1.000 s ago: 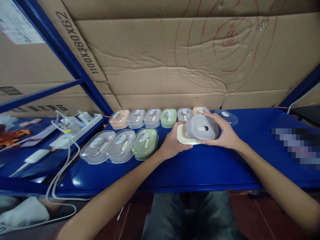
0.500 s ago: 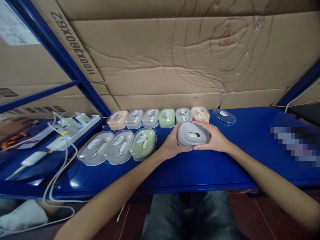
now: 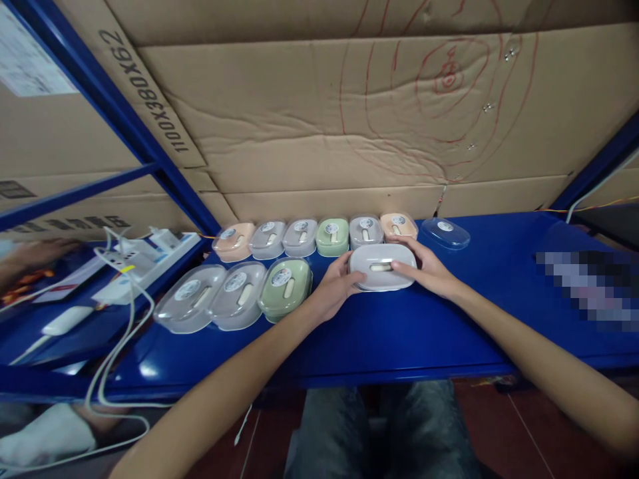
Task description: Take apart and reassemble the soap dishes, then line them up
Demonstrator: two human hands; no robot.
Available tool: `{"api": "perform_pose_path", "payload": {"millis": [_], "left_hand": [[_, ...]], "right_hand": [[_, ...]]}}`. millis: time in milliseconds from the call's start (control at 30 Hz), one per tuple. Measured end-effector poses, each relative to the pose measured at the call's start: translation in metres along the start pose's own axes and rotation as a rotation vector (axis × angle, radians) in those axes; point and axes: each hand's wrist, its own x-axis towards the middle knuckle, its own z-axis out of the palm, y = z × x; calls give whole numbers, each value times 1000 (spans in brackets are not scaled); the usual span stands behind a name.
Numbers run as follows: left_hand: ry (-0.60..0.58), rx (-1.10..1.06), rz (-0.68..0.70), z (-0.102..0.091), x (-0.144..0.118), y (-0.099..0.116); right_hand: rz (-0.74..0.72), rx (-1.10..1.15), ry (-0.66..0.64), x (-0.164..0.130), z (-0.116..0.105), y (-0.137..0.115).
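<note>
A grey oval-cornered box (image 3: 377,256) lies level on the blue table in front of me, a pale bar set in a slot on its top. No sticker shows on it. My left hand (image 3: 339,286) clasps its left end, thumb over the top edge. At the right end, my right hand (image 3: 429,266) grips it with the thumb near the slot. Just left is a green box (image 3: 286,286) under a clear cover with a round sticker. Behind my right hand lies a loose clear lid (image 3: 446,233), also with a sticker.
Several covered boxes in peach, grey and green, such as the peach box (image 3: 232,243), line the back. Two grey boxes stand beside the front green one. A power strip (image 3: 150,263) with white cables lies left, near another person's hand (image 3: 40,256). Cardboard (image 3: 299,100) walls the back.
Both hands have lowered the grey box from a tilted hold to level on the table. My thumbs have moved onto its top.
</note>
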Motion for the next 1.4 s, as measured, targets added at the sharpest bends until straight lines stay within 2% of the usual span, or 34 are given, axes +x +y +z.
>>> {"api": "perform_pose_path", "payload": {"millis": [133,233,433,733,1133,1400], "left_hand": [[13,-21,-10,0,-1,2],[7,-30,-23,1,-1,2],[-8,-48,-53,-1,1,1],[-94,-96,-130,-2,5,-3],[-25,-113,-135,-2,4,-5],[-1,-98,-150,-3,4,-4]], "right_hand": [[257,285,-40,2,-1,5],[315,354,-57,2,-2,8],[325,365,-24,1,0,9],[284,341,-65,1,0,10],[334,380,-84,0,2,0],[293,348,-88,-1,1,4]]}}
